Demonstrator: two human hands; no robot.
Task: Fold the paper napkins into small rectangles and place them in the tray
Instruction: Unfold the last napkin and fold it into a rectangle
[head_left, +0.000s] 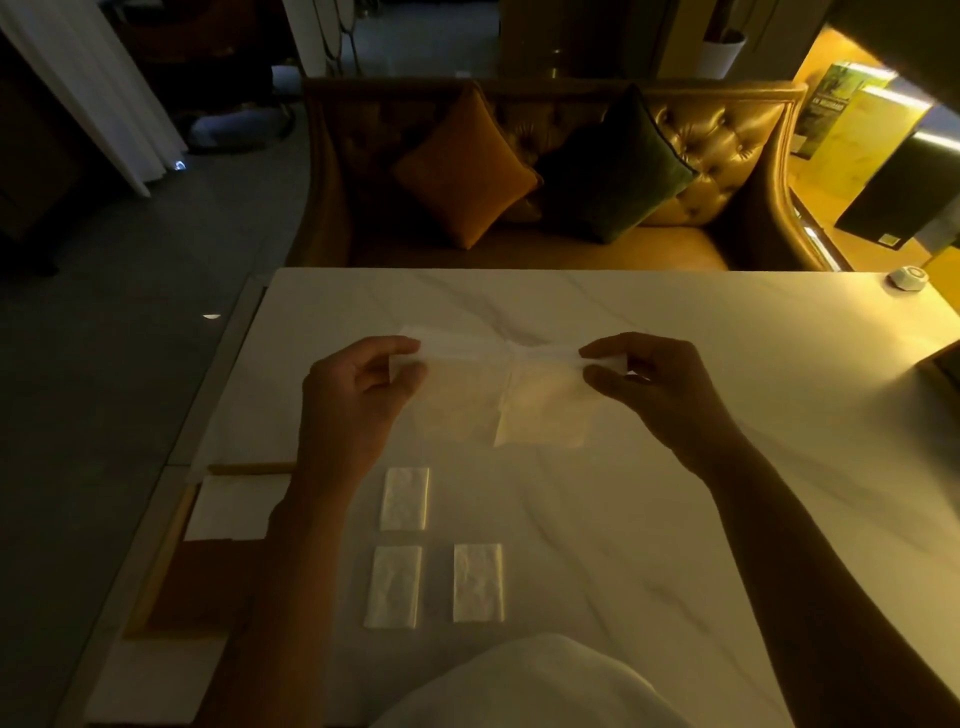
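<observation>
Left hand (358, 395) and right hand (654, 384) each pinching an upper corner of the unfolded napkin (498, 400), frame centre over table (727, 493), three folded napkins (405, 499) lower centre, tray (192, 587) lower left, partly hidden behind left forearm, sofa (717, 135) upper centre.

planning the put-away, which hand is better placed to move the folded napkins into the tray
Left. The tray lies left of the left hand, the folded napkins near that arm; the right hand would probably need to cross.
</observation>
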